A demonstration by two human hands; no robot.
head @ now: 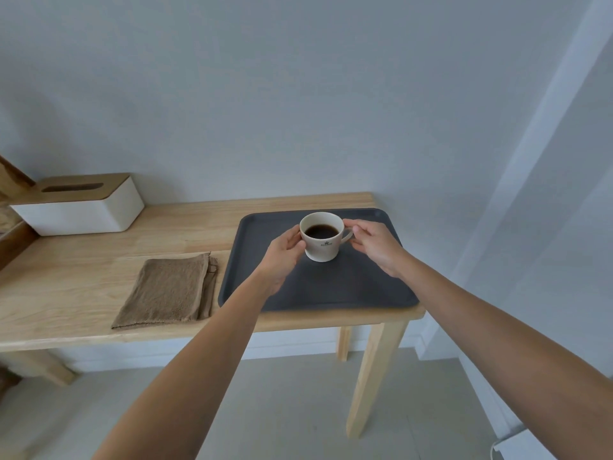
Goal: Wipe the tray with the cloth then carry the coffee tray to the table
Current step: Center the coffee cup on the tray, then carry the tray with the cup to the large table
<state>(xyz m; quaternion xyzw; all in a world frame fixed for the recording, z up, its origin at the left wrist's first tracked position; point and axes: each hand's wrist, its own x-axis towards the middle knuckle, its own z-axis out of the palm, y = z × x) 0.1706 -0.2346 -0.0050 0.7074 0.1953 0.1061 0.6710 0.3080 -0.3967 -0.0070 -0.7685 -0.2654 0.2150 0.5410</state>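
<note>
Head view: a rectangular, round-cornered dark grey tray [331, 290] with a matte surface and low raised rim lay at the right end of a pale wooden worktop [99, 293]. On it stood a cream ceramic coffee cup [323, 247], tapered, holding dark coffee. The left hand [283, 257] cupped the cup's left wall; the right hand [374, 245] pinched its loop handle. A folded brown terry cloth [167, 290], nubbly in texture, lay flat just left of the tray. A white tissue box [83, 207] with a slotted wooden lid sat farther left, near the wall.
</note>
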